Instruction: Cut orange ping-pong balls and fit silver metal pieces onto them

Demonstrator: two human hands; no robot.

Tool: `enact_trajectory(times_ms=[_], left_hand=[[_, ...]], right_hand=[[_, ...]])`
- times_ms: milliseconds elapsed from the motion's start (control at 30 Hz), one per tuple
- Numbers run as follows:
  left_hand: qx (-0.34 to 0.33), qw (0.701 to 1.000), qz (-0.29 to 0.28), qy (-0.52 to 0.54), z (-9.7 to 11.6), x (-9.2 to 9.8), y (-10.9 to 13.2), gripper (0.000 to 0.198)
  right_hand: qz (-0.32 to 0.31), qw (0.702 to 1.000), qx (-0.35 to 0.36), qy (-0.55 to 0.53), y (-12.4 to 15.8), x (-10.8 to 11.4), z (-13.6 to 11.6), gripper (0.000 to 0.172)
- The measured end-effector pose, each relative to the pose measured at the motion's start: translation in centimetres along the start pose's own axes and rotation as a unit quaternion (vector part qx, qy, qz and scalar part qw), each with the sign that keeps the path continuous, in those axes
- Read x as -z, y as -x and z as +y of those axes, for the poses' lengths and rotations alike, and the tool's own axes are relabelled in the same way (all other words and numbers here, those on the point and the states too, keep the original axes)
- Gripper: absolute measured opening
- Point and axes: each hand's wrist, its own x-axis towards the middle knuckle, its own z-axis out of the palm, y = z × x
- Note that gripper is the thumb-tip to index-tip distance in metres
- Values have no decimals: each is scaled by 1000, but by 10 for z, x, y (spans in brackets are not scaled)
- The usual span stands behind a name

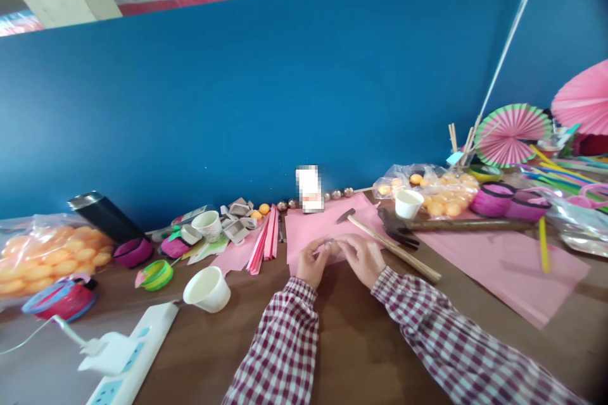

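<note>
My left hand (313, 261) and my right hand (363, 258) are close together at the near edge of a pink sheet (304, 231). Between their fingertips is a small shiny ball (331, 244), partly covered by the fingers. The fingers of both hands are bent toward it. A small hammer (380, 237) with a wooden handle lies just right of my right hand. Behind the hands, a row of shiny metal balls (337, 195) runs along the base of the blue panel, beside a blurred white object (310, 188).
White cups (208, 289) stand left and right (409, 204). A power strip (137, 354) lies at the front left. Bags of orange balls (52, 253), a black bottle (109, 218), a larger hammer (470, 225) and pink paper fans (513, 135) are around the table.
</note>
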Motion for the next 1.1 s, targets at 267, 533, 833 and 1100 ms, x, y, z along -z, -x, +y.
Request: enact_trajectory(times_ms=[267,533,833,1100], left_hand=[[0,999,27,24,8,-2,2,38],[-85,984,90,-126,13,-5,5,25],[-149,966,90,-190,14,0,6,19],[-178,955,87,-221,18,-1,7,18]], right_hand=[[-47,996,-11,-77,0,-4,0,28],[-34,998,20,-56,-2,-2,2,26],[-31,999,31,-22,-1,-4,6,29],[-28,999,40,-3,-1,-2,1,25]])
